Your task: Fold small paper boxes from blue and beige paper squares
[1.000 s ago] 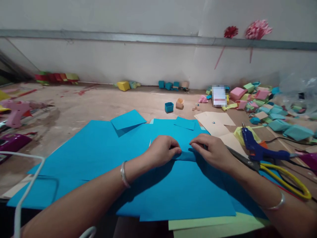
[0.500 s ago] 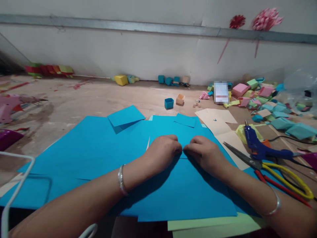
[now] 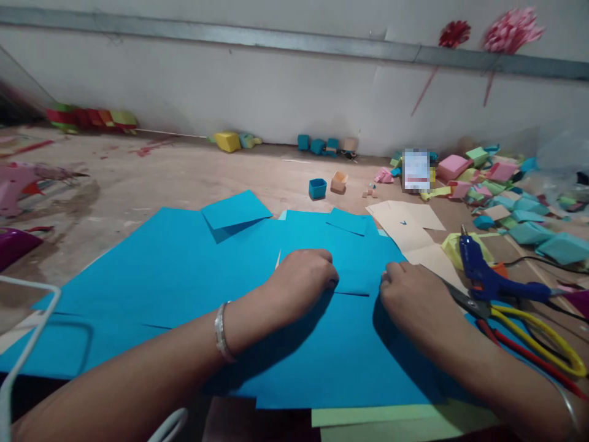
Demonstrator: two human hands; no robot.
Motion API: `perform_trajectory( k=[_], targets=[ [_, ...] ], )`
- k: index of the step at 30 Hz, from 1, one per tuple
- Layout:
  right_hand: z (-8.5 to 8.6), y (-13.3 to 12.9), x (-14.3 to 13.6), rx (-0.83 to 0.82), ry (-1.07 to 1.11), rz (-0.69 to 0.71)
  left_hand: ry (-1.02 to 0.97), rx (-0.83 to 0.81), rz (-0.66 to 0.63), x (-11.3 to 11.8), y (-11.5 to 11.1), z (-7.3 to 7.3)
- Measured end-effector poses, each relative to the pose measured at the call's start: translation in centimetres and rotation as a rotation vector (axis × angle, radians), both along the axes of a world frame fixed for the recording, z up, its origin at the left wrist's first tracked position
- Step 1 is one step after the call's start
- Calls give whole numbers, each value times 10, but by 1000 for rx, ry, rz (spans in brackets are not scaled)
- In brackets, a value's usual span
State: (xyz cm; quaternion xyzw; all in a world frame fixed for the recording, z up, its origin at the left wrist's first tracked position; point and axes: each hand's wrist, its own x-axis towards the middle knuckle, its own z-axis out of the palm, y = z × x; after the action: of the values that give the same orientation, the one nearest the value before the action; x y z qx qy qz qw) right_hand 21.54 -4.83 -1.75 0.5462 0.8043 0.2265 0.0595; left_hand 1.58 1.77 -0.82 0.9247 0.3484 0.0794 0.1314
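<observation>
Large blue paper sheets (image 3: 184, 270) lie spread in front of me. My left hand (image 3: 306, 276) is closed, fingertips pinched at a smaller blue paper piece (image 3: 354, 279) whose lower edge casts a thin dark line to the right. Apart from it, my right hand (image 3: 414, 298) rests over the blue sheet with its fingers curled; whatever may be in them is hidden. Close to the right wrist lie scissors (image 3: 476, 307) with yellow and red handles. Two loose blue paper pieces, a larger one (image 3: 237, 212) and a smaller one (image 3: 347, 222), sit on the sheets' far edge.
A blue glue gun (image 3: 492, 279) and beige paper (image 3: 405, 215) lie right. Behind them are heaped folded paper boxes (image 3: 529, 202). A small blue box (image 3: 317, 188) and a peach box (image 3: 339, 182) stand farther back. A pink glue gun (image 3: 16, 187) is left; green paper (image 3: 377, 417) shows underneath.
My right hand has moved right, away from my left hand, uncovering more of the small piece's edge. My left hand stays nearly where it was. The view has shifted slightly.
</observation>
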Motion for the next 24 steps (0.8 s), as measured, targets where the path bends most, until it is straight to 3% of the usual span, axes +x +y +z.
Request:
perform_trajectory(
  k=[3, 7, 12, 17, 24],
  targets=[
    [6, -7, -6, 76, 7, 95, 61, -16, 15, 1, -1, 2],
    [-4, -19, -22, 107, 1, 306, 141, -33, 24, 4, -2, 7],
    [-16, -33, -27, 84, -118, 215, 158, -45, 33, 4, -2, 9],
    [-7, -37, -21, 91, -53, 49, 109, -34, 19, 4, -3, 6],
    [-10, -21, -25, 30, 20, 300, 54, -16, 8, 5, 2, 1]
  ],
)
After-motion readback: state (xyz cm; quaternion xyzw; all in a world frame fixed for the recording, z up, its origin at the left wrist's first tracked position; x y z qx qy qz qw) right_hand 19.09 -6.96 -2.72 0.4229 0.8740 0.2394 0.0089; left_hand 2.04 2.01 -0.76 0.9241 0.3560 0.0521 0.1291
